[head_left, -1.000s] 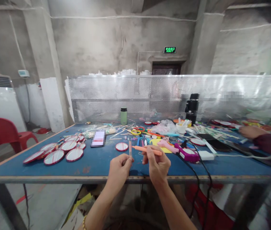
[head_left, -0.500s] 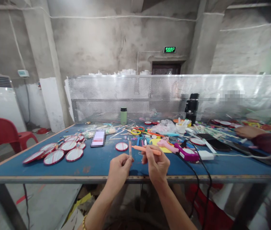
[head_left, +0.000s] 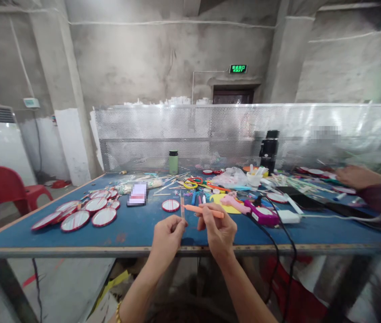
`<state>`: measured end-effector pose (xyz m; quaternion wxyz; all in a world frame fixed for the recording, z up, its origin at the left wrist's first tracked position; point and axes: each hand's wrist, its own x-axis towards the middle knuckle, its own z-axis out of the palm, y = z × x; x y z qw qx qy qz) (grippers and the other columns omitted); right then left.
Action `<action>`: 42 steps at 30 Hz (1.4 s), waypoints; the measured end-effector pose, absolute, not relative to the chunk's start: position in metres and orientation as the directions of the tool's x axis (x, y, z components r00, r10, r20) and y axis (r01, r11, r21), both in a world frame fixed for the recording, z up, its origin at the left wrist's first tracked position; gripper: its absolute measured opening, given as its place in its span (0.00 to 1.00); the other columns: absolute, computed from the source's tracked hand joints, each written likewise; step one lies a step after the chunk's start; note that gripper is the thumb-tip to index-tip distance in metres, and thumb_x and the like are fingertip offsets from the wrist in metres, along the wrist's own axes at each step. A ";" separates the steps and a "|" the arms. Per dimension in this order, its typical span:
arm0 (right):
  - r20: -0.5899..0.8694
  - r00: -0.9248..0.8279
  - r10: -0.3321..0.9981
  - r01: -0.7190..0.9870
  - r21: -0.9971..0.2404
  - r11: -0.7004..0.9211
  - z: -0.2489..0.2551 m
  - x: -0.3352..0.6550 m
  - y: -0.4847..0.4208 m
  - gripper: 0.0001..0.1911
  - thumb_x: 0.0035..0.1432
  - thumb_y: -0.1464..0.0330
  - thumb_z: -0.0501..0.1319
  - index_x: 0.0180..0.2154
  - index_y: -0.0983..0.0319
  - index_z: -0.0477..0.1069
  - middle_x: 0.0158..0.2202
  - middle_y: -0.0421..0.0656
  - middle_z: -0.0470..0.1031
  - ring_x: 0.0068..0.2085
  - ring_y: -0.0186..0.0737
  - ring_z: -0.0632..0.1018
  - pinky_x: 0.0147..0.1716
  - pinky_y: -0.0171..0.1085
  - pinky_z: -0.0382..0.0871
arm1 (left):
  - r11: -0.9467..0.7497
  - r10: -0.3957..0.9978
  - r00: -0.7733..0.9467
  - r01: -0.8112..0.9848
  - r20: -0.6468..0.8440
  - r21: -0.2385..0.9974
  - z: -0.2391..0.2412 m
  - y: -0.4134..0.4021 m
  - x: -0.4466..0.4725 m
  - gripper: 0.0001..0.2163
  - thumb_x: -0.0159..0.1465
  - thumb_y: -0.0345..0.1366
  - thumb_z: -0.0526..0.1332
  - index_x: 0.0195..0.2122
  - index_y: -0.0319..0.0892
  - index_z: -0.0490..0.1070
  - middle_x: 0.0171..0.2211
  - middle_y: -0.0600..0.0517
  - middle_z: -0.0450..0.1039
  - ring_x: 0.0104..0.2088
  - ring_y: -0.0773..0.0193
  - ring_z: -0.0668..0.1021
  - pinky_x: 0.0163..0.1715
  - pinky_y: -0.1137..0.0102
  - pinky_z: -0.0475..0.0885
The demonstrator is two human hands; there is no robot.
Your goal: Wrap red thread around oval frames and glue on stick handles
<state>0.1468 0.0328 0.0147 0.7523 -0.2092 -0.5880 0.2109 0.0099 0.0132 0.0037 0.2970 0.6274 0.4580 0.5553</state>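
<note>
Near the front of the blue table, my left hand (head_left: 169, 234) pinches the lower end of a thin flat stick (head_left: 182, 205) and keeps it upright. My right hand (head_left: 219, 231) grips an orange marker pen (head_left: 207, 210), its tip pointing left at the stick; whether tip and stick touch I cannot tell. Just behind the stick lies a small round disc with a red rim (head_left: 170, 205). More red-rimmed round discs (head_left: 75, 220) lie in a loose group on the left.
A phone (head_left: 137, 194), a green bottle (head_left: 173, 162) and a black flask (head_left: 269, 151) stand or lie farther back. Right of my hands are a pink glue gun (head_left: 235, 203), a purple box (head_left: 261, 213) and black cables. A co-worker's hand (head_left: 353, 176) reaches in at the right.
My hands, the stick and the orange marker pen stay nearly in place, the pen shifting very slightly. The co-worker's hand and sleeve at the right have moved.
</note>
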 end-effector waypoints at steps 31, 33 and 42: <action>0.796 0.204 0.570 -0.068 -0.569 0.819 0.016 0.147 0.030 0.06 0.63 0.67 0.60 0.36 0.62 0.75 0.25 0.38 0.73 0.17 0.28 0.71 0.17 0.30 0.66 | -0.406 0.904 -0.043 0.224 0.425 0.886 0.002 0.015 0.011 0.14 0.62 0.43 0.56 0.28 0.39 0.73 0.11 0.62 0.56 0.12 0.72 0.59 0.17 0.75 0.52; 0.792 0.225 0.568 -0.047 -0.573 0.818 0.015 0.147 0.031 0.07 0.63 0.67 0.60 0.36 0.62 0.75 0.25 0.38 0.73 0.17 0.28 0.71 0.17 0.30 0.66 | -0.404 0.905 -0.041 0.226 0.423 0.886 0.002 0.015 0.011 0.14 0.63 0.43 0.56 0.29 0.38 0.73 0.11 0.62 0.56 0.12 0.72 0.59 0.17 0.75 0.52; 0.804 0.241 0.544 -0.056 -0.548 0.835 0.014 0.148 0.031 0.06 0.63 0.68 0.60 0.36 0.62 0.75 0.25 0.38 0.73 0.18 0.28 0.71 0.18 0.30 0.66 | -0.398 0.907 -0.052 0.222 0.418 0.890 0.004 0.014 0.010 0.13 0.62 0.43 0.56 0.28 0.39 0.73 0.10 0.62 0.56 0.13 0.71 0.60 0.17 0.75 0.53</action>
